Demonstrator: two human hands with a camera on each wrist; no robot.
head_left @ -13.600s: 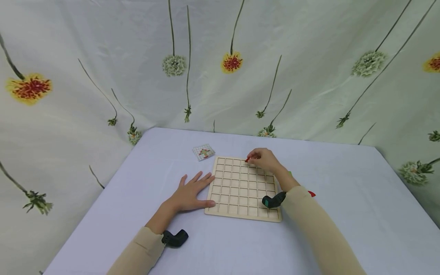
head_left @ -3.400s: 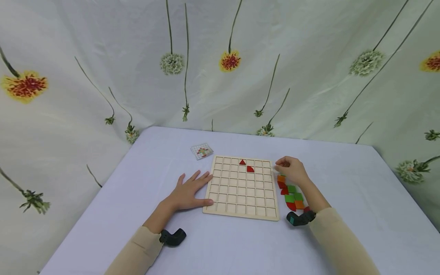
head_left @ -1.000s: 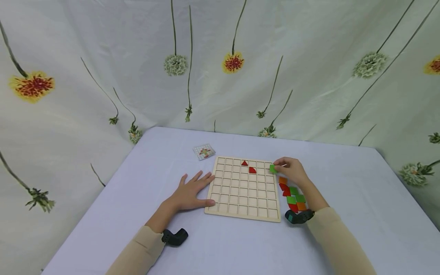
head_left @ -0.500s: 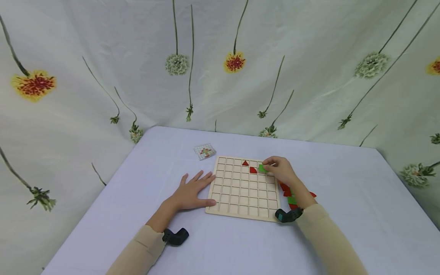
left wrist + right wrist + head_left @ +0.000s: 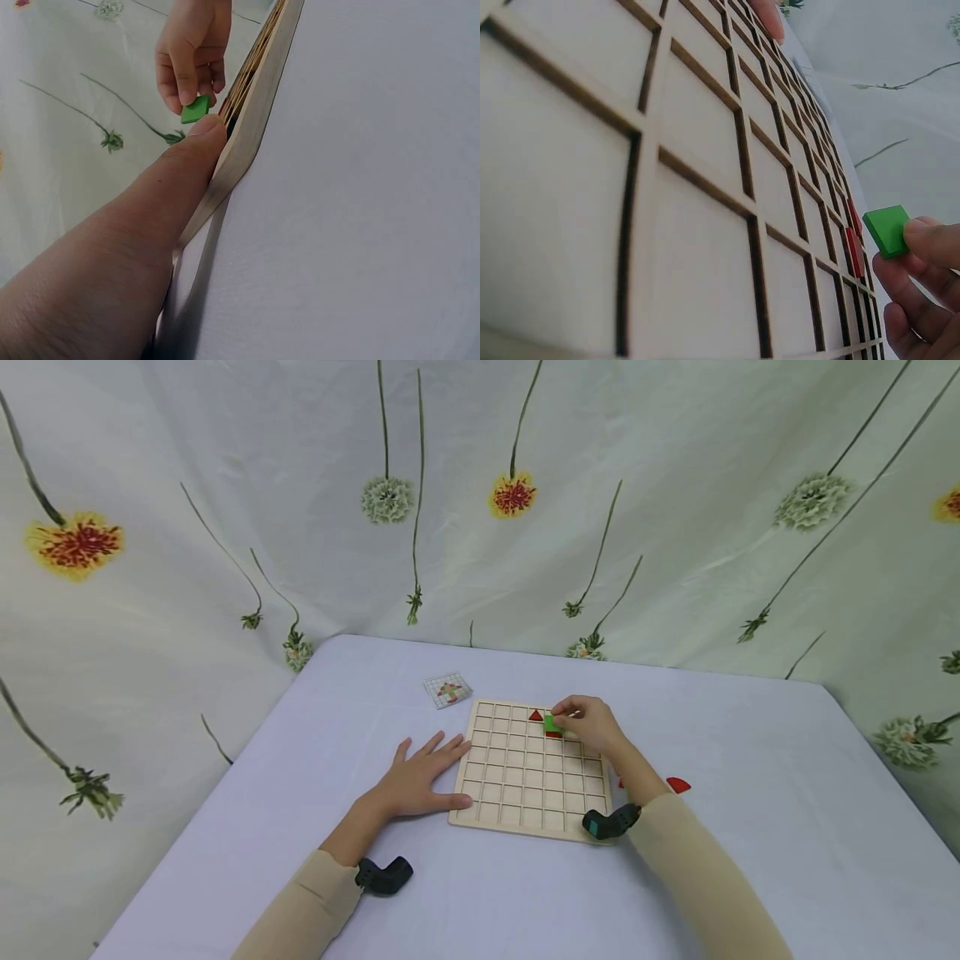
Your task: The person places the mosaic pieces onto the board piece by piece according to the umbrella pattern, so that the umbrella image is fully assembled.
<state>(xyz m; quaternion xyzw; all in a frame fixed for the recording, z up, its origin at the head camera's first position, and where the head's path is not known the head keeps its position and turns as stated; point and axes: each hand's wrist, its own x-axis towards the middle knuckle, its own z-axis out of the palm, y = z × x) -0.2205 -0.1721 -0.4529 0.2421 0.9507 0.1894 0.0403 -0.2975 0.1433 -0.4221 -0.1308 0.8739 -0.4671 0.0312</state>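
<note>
A wooden grid board (image 5: 517, 777) lies on the table. My left hand (image 5: 418, 781) rests flat with fingers spread, its thumb and fingertips touching the board's left edge; in the left wrist view the thumb (image 5: 180, 172) presses on the rim. Between thumb and fingers, my right hand (image 5: 588, 724) pinches a green square tile (image 5: 887, 229) above the board's far rows. Under that tile, a red quarter-round tile (image 5: 553, 735) sits in a cell, partly covered in the head view. One row farther back and to its left lies a red triangle tile (image 5: 536, 716).
A small pattern card (image 5: 447, 690) lies beyond the board's far left corner. To the right of the board, a loose red tile (image 5: 678, 785) shows beside my right forearm, which hides most of the other tiles. A flowered cloth (image 5: 300, 485) hangs behind the table.
My right hand picked up the green tile right of the board and carried it left over the far rows. Earlier, the red triangle and red quarter-round were set in cells. My left hand stays put.
</note>
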